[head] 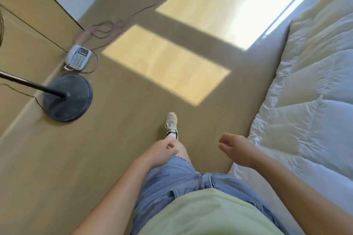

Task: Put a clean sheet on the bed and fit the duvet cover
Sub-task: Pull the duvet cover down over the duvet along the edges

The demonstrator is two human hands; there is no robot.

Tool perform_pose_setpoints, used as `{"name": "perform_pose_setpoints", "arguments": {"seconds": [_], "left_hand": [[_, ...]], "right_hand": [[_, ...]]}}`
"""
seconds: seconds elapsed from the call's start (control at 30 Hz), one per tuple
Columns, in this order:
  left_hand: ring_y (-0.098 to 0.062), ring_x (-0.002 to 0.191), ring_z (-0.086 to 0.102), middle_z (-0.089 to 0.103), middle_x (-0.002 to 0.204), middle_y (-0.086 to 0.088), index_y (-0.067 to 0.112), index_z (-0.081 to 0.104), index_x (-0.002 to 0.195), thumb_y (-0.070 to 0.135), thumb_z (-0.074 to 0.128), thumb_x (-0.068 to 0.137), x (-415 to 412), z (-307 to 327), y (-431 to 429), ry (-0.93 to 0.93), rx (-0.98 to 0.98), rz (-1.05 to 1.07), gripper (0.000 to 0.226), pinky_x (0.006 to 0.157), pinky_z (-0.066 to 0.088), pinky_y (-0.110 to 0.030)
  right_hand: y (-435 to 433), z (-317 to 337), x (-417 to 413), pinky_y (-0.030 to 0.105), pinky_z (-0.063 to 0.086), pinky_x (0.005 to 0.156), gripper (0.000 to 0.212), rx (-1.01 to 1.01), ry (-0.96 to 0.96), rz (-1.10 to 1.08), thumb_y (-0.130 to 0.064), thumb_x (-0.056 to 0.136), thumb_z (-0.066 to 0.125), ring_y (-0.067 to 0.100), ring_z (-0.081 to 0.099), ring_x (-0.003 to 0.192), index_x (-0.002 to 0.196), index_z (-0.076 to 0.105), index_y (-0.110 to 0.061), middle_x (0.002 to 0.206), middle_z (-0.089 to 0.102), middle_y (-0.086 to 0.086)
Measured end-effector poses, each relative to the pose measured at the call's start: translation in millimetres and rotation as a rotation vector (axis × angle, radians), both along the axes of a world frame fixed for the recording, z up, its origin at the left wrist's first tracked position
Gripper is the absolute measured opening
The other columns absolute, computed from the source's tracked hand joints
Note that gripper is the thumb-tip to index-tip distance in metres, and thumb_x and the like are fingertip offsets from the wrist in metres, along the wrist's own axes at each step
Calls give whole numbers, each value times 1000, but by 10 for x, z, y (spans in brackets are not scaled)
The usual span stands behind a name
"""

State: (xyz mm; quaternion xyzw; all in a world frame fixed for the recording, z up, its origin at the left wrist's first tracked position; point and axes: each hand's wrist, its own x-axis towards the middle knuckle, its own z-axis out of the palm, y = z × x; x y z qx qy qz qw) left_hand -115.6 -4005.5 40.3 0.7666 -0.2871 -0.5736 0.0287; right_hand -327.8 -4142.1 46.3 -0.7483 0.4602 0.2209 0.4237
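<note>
A white quilted duvet (309, 97) lies rumpled over the bed along the right side of the view, its edge hanging toward the floor. My left hand (162, 150) hangs in front of my thigh with loosely curled fingers and holds nothing. My right hand (235, 149) is raised just left of the duvet's edge, fingers loosely curled, also holding nothing and not touching the bedding. I stand beside the bed in denim shorts, one white shoe (172, 123) forward on the floor.
A round dark lamp base (70, 99) with its pole stands on the floor at the left. Beyond it sit a white desk phone (78, 57) and tangled cables (107, 30) by a wooden cabinet (28, 30). Sunlit wooden floor (168, 66) stretches ahead.
</note>
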Motion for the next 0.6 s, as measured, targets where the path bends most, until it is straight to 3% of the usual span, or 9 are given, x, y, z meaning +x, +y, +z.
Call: {"name": "perform_pose_setpoints", "arguments": {"seconds": [0.2,0.3,0.4,0.5,0.6], "left_hand": [[-15,90,53,57,102,3,23,53,100,36,48,91,1048,-85,-2098,-32,-24,-387,17,81,43,-33],[-18,104,55,59,119,-3,16,56,119,36,49,93,1450,7,-3202,-62,-29,-546,33,87,43,-30],[-21,111,55,56,130,-6,11,51,129,35,50,94,1665,18,-4286,-143,-33,-708,42,89,43,-31],[-22,113,54,55,132,-5,13,49,131,37,49,94,1701,-62,-5287,-185,-17,-852,44,91,43,-32],[-20,113,54,55,132,-6,13,49,131,36,49,95,1634,-150,-6175,-181,19,-854,43,93,43,-31]], "right_hand": [[-1387,-57,706,25,40,64,12,-42,-2,-311,-26,94,48,17,57,80,95,58,-20,84,60,-4],[-1991,-5,900,13,32,57,16,-36,1,-421,-28,94,48,10,53,76,102,59,-20,86,56,-10],[-2564,-25,1012,15,33,60,23,-2,-17,-534,-29,95,47,8,50,82,113,58,-19,99,58,-9],[-3205,-141,1088,23,38,76,28,51,-26,-645,-27,95,48,11,52,91,120,55,-16,111,61,-2],[-4090,-276,1064,26,41,81,29,125,-40,-672,-28,95,48,14,55,94,122,54,-17,105,60,-4]]}}
